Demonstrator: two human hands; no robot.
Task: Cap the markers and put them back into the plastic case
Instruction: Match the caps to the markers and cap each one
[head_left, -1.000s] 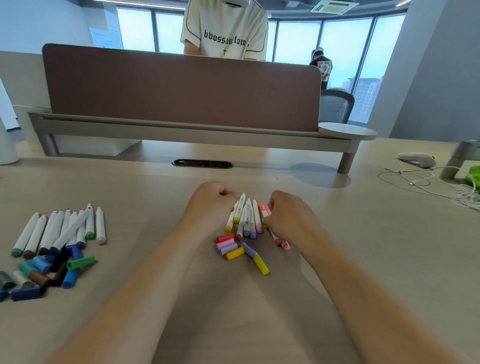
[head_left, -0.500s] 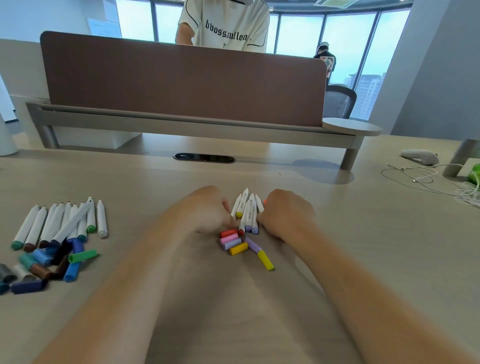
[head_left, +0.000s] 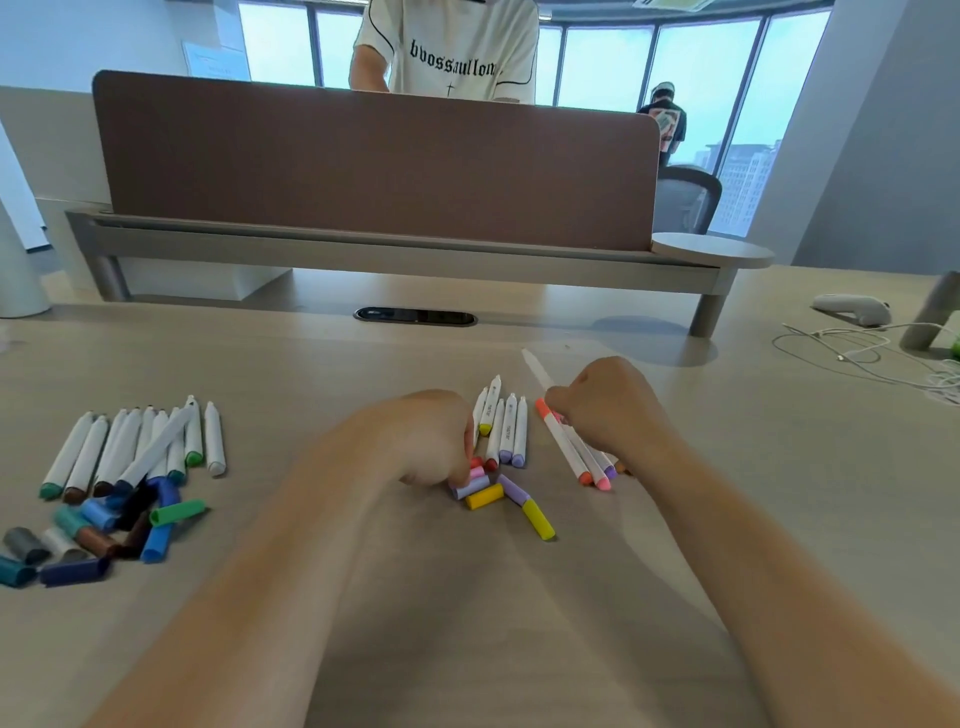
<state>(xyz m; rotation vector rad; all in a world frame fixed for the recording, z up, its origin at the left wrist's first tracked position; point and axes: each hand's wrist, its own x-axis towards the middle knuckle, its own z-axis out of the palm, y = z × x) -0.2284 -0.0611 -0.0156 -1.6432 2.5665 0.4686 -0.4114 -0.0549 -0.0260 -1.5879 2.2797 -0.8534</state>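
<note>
Left hand (head_left: 431, 441) curls over loose caps (head_left: 483, 496); right hand (head_left: 613, 410) pinches one marker (head_left: 537, 371). Remaining markers (head_left: 506, 431) lie uncapped on surface (head_left: 727, 467); case not visible. Risk: mismatched cap colours; nudged caps rolling away.

**Markers and loose caps lie spread across a pale wood-grain counter (head_left: 727, 519).**

At the left, a row of white-barrelled markers (head_left: 130, 447) lies side by side, with one laid slantwise over the rest. A heap of blue, brown, grey and green caps (head_left: 93, 540) touches their near ends. At the centre, a smaller cluster of markers (head_left: 506, 431) lies just behind pink, lilac and yellow caps (head_left: 483, 496). A third group of markers (head_left: 576, 457), ended in orange and pink, lies just to the right. Farther back are a black cable grommet (head_left: 415, 316), the grey foot (head_left: 706, 312) of a desk divider, a white handheld device (head_left: 852, 309) and a loose white cable (head_left: 852, 353).
</note>
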